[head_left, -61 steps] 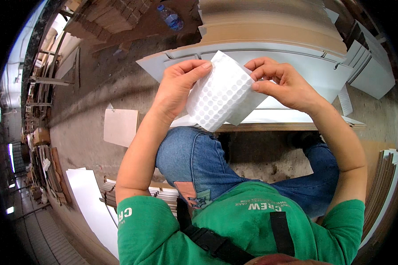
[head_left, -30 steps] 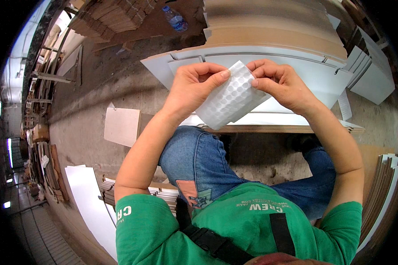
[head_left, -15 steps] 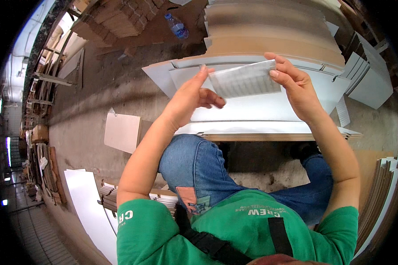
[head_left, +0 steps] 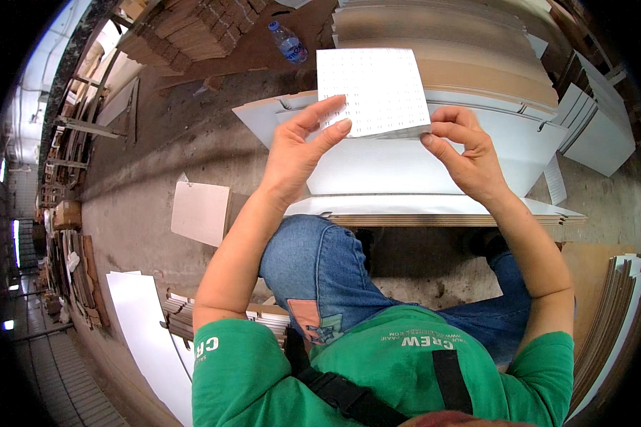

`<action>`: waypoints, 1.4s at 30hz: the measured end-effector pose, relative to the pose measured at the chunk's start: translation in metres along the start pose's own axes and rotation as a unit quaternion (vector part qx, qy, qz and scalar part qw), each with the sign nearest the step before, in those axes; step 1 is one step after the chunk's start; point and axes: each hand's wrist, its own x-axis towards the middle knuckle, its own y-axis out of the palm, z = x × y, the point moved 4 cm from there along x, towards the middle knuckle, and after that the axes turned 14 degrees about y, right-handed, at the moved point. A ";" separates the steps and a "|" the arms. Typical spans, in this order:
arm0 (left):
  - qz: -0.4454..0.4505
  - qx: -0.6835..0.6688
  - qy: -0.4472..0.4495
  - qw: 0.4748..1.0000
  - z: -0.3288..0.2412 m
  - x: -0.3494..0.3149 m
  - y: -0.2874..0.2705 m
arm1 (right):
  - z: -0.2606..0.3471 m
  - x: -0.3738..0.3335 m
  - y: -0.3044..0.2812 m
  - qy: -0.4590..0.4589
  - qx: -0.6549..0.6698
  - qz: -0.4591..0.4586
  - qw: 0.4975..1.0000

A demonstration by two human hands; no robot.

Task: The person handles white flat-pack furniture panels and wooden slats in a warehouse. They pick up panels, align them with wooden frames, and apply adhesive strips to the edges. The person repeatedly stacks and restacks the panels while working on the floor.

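Note:
A white paper sheet (head_left: 372,89), covered with rows of small printed marks, is raised in front of me, its face turned up. My left hand (head_left: 306,146) has its thumb and forefinger on the sheet's lower left part. At the lower right corner, my right hand (head_left: 466,153) pinches the edge between thumb and fingertips. Under the sheet lie flat white cardboard panels (head_left: 399,167), apart from my hands. They rest on one another across the front of my knees, with brown edges showing along the near side.
Behind the panels stands a long stack of brown cardboard (head_left: 441,43). A water bottle (head_left: 288,43) lies on the floor at the far left. Nearer on the left is a pale carton piece (head_left: 199,212). Stacked boards (head_left: 609,320) stand at my right; white sheets (head_left: 146,327) lie at my left.
The sheet has tipped from a slanted, nearly edge-on pose to show its printed face. My left hand has closed on its lower left part, and my right hand has moved slightly down and left.

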 end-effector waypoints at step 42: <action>0.047 0.023 -0.009 0.999 -0.011 -0.005 0.014 | 0.014 0.005 0.033 0.145 0.332 0.074 0.929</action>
